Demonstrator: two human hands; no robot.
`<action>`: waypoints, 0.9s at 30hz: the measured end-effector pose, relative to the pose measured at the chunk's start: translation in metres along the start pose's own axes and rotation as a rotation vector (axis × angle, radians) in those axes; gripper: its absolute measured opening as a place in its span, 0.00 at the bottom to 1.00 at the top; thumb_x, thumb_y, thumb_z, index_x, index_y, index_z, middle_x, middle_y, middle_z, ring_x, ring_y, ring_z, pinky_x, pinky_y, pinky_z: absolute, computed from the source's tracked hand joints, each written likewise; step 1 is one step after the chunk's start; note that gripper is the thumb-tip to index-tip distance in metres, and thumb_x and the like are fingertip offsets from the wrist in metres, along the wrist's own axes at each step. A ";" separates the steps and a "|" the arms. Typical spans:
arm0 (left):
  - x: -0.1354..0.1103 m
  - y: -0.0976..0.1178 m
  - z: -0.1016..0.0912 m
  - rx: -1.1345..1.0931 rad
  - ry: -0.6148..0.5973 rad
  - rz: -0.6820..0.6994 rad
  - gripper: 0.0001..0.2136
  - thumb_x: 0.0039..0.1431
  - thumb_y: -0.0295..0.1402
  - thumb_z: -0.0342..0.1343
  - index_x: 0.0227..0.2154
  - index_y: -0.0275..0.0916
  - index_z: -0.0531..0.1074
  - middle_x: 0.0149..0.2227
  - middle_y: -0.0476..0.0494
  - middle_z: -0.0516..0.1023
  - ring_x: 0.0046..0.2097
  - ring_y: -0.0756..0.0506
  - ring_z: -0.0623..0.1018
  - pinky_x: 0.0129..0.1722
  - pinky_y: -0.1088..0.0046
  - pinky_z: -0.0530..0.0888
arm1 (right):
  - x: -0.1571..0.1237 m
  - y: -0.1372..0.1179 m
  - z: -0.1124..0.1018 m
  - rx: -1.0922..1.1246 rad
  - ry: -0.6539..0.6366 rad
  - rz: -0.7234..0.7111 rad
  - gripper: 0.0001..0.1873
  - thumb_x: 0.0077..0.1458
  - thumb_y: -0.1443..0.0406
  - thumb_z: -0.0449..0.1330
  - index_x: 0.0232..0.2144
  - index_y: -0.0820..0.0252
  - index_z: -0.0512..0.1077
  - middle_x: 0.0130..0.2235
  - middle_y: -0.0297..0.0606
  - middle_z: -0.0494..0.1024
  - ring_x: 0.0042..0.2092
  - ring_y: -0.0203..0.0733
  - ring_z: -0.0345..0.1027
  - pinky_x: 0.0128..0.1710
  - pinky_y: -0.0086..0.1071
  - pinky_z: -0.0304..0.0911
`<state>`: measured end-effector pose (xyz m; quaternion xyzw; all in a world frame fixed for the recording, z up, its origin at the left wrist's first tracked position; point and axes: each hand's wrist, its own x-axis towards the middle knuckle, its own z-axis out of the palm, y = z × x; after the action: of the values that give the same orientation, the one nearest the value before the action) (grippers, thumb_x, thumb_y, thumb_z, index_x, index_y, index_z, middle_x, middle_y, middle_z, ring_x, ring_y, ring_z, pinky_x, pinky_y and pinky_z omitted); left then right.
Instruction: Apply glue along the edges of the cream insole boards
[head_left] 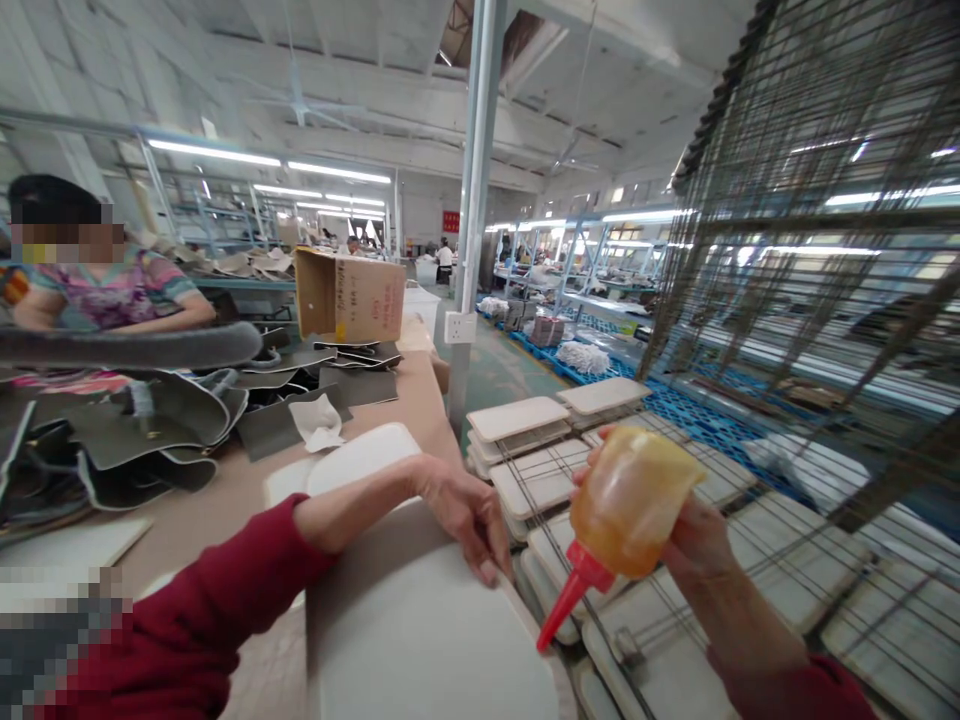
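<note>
My right hand [697,545] is wrapped round a soft squeeze bottle [626,495] of amber liquid, like glue. The bottle is tipped, and its red nozzle [564,600] points down at the right edge of a white panel [420,620] with rounded corners. That panel lies in front of me at the table's edge. My left hand [465,510] reaches across it, with thumb and fingers closed on its far right edge, a little ahead of the nozzle tip. Whether the tip touches the panel I cannot tell.
Wire racks [525,490] holding several white panels stand at my right, below upright wire grids [810,200]. Dark cut pieces [157,420], a white scrap [316,422] and a cardboard box [367,298] lie on the brown table [424,385]. A co-worker [112,270] sits at left; a post [474,200] rises beyond.
</note>
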<state>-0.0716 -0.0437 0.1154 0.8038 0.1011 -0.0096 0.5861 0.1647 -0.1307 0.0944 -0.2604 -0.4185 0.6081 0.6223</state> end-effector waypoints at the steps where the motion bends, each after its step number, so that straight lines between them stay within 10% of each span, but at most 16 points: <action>1: 0.002 0.001 0.000 -0.039 -0.113 -0.016 0.18 0.36 0.40 0.71 0.27 0.29 0.82 0.27 0.46 0.81 0.30 0.43 0.80 0.30 0.75 0.75 | 0.000 0.001 -0.005 -0.004 -0.004 -0.005 0.35 0.34 0.53 0.73 0.48 0.48 0.73 0.41 0.37 0.78 0.43 0.52 0.73 0.44 0.46 0.68; 4: 0.007 0.001 0.001 -0.128 -0.262 -0.022 0.18 0.38 0.39 0.71 0.29 0.28 0.82 0.26 0.45 0.80 0.30 0.42 0.80 0.32 0.74 0.76 | 0.000 0.002 -0.014 -0.007 -0.035 -0.012 0.35 0.36 0.53 0.73 0.49 0.49 0.72 0.42 0.38 0.78 0.43 0.52 0.73 0.44 0.46 0.69; 27: 0.003 -0.009 0.003 -0.068 -0.287 -0.036 0.27 0.48 0.48 0.64 0.38 0.23 0.80 0.30 0.42 0.80 0.38 0.42 0.79 0.40 0.78 0.74 | -0.011 0.000 -0.028 0.044 -0.129 -0.037 0.31 0.41 0.51 0.69 0.49 0.50 0.73 0.42 0.41 0.78 0.44 0.52 0.72 0.44 0.42 0.69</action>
<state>-0.0702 -0.0431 0.1057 0.7719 0.0310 -0.1314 0.6212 0.1896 -0.1357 0.0782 -0.1992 -0.4492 0.6209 0.6108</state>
